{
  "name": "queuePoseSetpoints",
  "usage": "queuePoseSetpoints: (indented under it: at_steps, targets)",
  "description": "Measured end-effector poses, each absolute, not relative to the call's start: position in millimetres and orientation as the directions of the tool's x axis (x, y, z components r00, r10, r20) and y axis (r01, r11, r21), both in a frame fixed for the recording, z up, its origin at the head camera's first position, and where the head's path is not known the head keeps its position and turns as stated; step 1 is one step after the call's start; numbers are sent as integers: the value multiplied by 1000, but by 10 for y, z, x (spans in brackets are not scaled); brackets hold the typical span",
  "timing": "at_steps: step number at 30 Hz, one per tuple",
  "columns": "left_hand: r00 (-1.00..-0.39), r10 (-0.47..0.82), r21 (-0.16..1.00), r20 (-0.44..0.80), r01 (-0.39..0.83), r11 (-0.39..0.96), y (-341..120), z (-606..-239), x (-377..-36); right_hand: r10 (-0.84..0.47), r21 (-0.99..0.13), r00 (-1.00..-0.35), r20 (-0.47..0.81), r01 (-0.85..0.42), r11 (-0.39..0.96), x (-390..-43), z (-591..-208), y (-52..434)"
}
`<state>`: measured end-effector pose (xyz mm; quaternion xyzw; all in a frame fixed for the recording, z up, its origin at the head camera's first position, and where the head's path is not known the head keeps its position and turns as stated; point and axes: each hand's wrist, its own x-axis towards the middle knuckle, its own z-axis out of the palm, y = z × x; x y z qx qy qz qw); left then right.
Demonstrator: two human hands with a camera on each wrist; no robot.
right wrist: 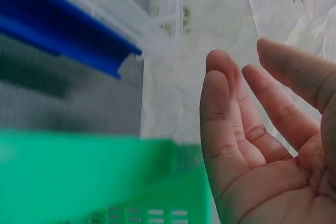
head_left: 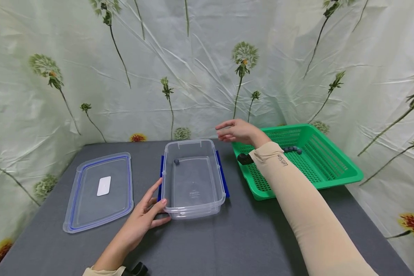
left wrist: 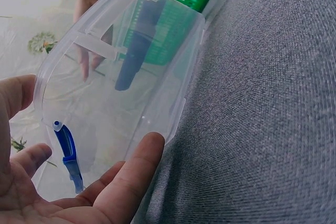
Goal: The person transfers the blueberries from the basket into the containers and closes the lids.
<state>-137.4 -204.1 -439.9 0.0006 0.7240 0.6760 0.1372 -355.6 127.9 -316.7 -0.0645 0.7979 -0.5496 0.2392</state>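
A clear plastic food container (head_left: 193, 180) with blue side clips stands on the table, a single blueberry (head_left: 176, 162) near its far left corner. My left hand (head_left: 143, 218) rests against the container's near left corner, its fingers spread and fairly straight along the wall and rim. In the left wrist view the fingertips (left wrist: 149, 148) touch the clear plastic. My right hand (head_left: 239, 132) is in the air between the container and a green basket (head_left: 331, 168), fingers loosely bent. The right wrist view shows its palm (right wrist: 268, 182) with nothing in it. Several blueberries (head_left: 291, 149) lie inside the basket.
A clear lid (head_left: 119, 199) with a blue seal and a white label (head_left: 104, 186) lies flat at the left. Flower-printed cloth (head_left: 200, 76) hangs behind the grey-covered table (head_left: 207, 245). My right forearm (head_left: 307, 214) reaches over the basket's near left side.
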Motion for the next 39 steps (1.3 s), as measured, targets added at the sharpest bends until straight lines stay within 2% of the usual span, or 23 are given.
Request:
queuePoseSetpoints:
  at_steps: [16, 39]
  targets:
    - [-960, 184, 976, -213, -199, 93, -2038, -4388, -1378, -321, -917, -893, -315, 198, 347, -3585, -3261, 1698]
    - [-962, 187, 978, -201, -187, 87, -2033, -4385, -1365, -297, -865, -874, -385, 229, 447, -3556, -3472, 2052]
